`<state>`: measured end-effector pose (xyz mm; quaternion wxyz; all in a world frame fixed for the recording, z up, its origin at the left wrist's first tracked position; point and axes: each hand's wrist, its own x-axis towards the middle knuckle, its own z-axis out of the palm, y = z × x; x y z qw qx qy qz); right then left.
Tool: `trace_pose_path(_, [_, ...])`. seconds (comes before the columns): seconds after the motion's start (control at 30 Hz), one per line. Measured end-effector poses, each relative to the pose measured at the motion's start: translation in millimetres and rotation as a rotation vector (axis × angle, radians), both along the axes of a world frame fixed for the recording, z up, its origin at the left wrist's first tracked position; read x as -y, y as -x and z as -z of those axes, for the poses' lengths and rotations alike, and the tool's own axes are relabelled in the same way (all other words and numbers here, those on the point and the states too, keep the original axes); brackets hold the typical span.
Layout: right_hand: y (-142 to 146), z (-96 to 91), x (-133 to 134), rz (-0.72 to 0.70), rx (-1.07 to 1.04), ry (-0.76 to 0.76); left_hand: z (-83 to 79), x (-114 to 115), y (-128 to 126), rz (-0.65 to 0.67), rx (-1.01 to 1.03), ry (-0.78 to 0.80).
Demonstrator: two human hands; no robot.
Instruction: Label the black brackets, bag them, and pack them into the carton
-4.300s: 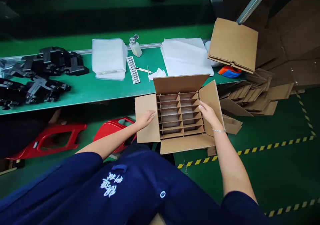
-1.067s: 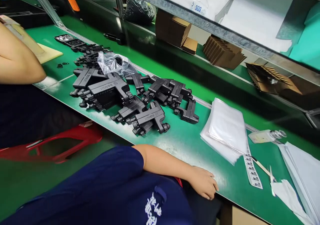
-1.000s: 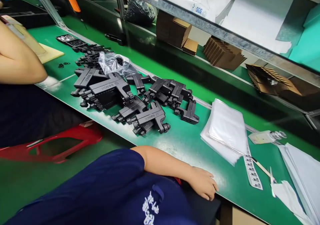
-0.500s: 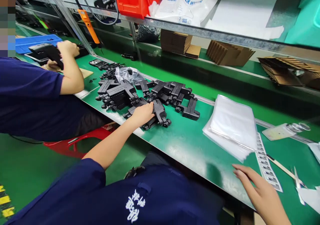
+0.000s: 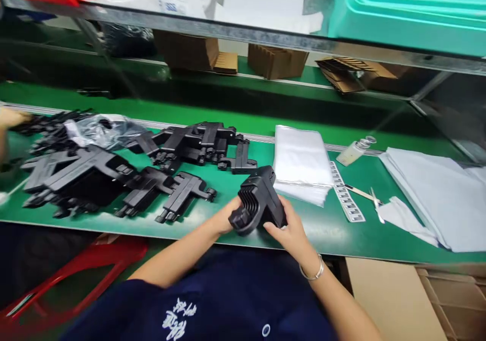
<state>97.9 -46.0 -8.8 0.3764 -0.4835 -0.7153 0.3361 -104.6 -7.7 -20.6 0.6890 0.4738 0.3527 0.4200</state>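
Note:
Both my hands hold one black plastic part (image 5: 259, 201) just above the near edge of the green table (image 5: 326, 227). My left hand (image 5: 225, 218) grips its lower ribbed end. My right hand (image 5: 289, 229), with a thin bracelet at the wrist, closes on its right side. More black plastic parts (image 5: 178, 192) lie in a heap to the left. A stack of clear plastic bags (image 5: 301, 160) lies just behind and right of the held part.
A label strip (image 5: 346, 200), a small bottle (image 5: 355, 151), tweezers (image 5: 376, 199) and white sheets (image 5: 433, 194) lie to the right. An open cardboard box (image 5: 398, 295) stands below the table at right. Folded cartons (image 5: 275, 60) sit on the far shelf. A red stool (image 5: 76, 275) stands at lower left.
My left hand has lifted a black part off the heap and brought it to the table's near edge. My right hand has closed on it. The view has swung right.

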Motion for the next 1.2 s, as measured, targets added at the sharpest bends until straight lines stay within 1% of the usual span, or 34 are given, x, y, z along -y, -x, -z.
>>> trace_pose_path(0.07, [-21.5, -7.2, 4.0, -0.006, 0.112, -0.022, -8.7, -13.0, 8.6, 0.167, 0.063, 0.084])
trace_pose_path(0.1, [-31.1, -10.9, 5.6, -0.020, 0.188, -0.036, -11.9, -19.9, 10.9, 0.208, 0.062, 0.121])
trace_pose_path(0.13, [-39.0, -13.9, 6.6, -0.039, 0.261, -0.054, -13.7, -25.9, 10.6, 0.209, 0.025, 0.128])
trace_pose_path(0.17, [-45.1, -16.0, 7.0, -0.064, 0.319, -0.076, -13.9, -30.6, 7.7, 0.180, -0.043, 0.112])
trace_pose_path(0.23, [-53.3, -16.5, 6.4, -0.113, 0.343, -0.119, -10.6, -35.1, -2.9, 0.062, -0.185, 0.063])
trace_pose_path(0.27, [-56.1, -15.0, 5.6, -0.100, 0.308, -0.124, -7.8, -35.2, -8.5, 0.000, -0.222, 0.046])
trace_pose_path(0.3, [-58.5, -12.6, 4.5, -0.045, 0.246, -0.103, -5.1, -34.2, -13.0, -0.051, -0.233, 0.027])
trace_pose_path(0.33, [-60.8, -9.4, 3.2, 0.030, 0.163, -0.042, -2.8, -32.5, -16.0, -0.091, -0.232, -0.004])
trace_pose_path(0.37, [-62.8, -5.7, 1.8, 0.108, 0.062, 0.058, -1.1, -30.5, -17.3, -0.121, -0.234, -0.050])
trace_pose_path(0.43, [-65.3, 2.2, -1.6, 0.210, -0.181, 0.323, 0.2, -26.5, -16.2, -0.154, -0.279, -0.169])
trace_pose_path(0.5, [-65.1, 8.8, -5.0, 0.205, -0.425, 0.556, -0.5, -22.8, -13.8, -0.149, -0.350, -0.266])
trace_pose_path(0.53, [-64.3, 11.0, -6.3, 0.198, -0.514, 0.617, -1.0, -21.2, -13.3, -0.145, -0.378, -0.293])
trace_pose_path(0.57, [-63.3, 12.2, -7.2, 0.203, -0.565, 0.633, -1.2, -19.8, -13.7, -0.148, -0.394, -0.303])
trace_pose_path(0.6, [-62.6, 12.5, -7.5, 0.210, -0.572, 0.610, -1.1, -18.7, -15.1, -0.158, -0.391, -0.296])
trace_pose_path(0.67, [-63.3, 10.3, -6.6, 0.225, -0.457, 0.468, 0.6, -17.5, -20.0, -0.195, -0.321, -0.222])
trace_pose_path(0.73, [-67.7, 5.1, -4.7, 0.205, -0.235, 0.223, 3.8, -17.9, -26.1, -0.232, -0.187, -0.049])
trace_pose_path(0.8, [-74.9, -0.8, -3.3, 0.104, -0.014, -0.041, 7.2, -19.0, -31.5, -0.229, -0.061, 0.200])
trace_pose_path(0.83, [-78.6, -3.2, -3.0, 0.038, 0.067, -0.143, 8.7, -19.3, -33.5, -0.211, -0.015, 0.316])
trace_pose_path(0.87, [-81.8, -4.7, -2.9, -0.008, 0.120, -0.212, 9.7, -19.2, -34.9, -0.193, 0.025, 0.399])
trace_pose_path(0.9, [-84.2, -5.1, -3.0, -0.020, 0.140, -0.234, 10.5, -18.7, -35.8, -0.180, 0.059, 0.433])
trace_pose_path(0.93, [-85.3, -4.0, -3.0, -0.004, 0.124, -0.203, 10.8, -17.7, -36.3, -0.174, 0.084, 0.413])
trace_pose_path(0.97, [-85.0, -1.5, -3.0, 0.028, 0.072, -0.134, 10.7, -16.4, -36.2, -0.172, 0.099, 0.346])
trace_pose_path(1.03, [-80.8, 6.9, -2.4, 0.094, -0.091, 0.054, 9.3, -14.1, -34.3, -0.158, 0.073, 0.137])
trace_pose_path(1.1, [-74.2, 17.0, -1.0, 0.146, -0.236, 0.186, 5.7, -13.8, -30.0, -0.100, -0.034, -0.070])
trace_pose_path(1.13, [-71.3, 21.5, -0.1, 0.178, -0.277, 0.208, 3.1, -14.6, -27.0, -0.058, -0.098, -0.154])
trace_pose_path(1.2, [-68.1, 27.7, 1.8, 0.233, -0.313, 0.190, -3.2, -18.3, -20.0, 0.047, -0.214, -0.300])
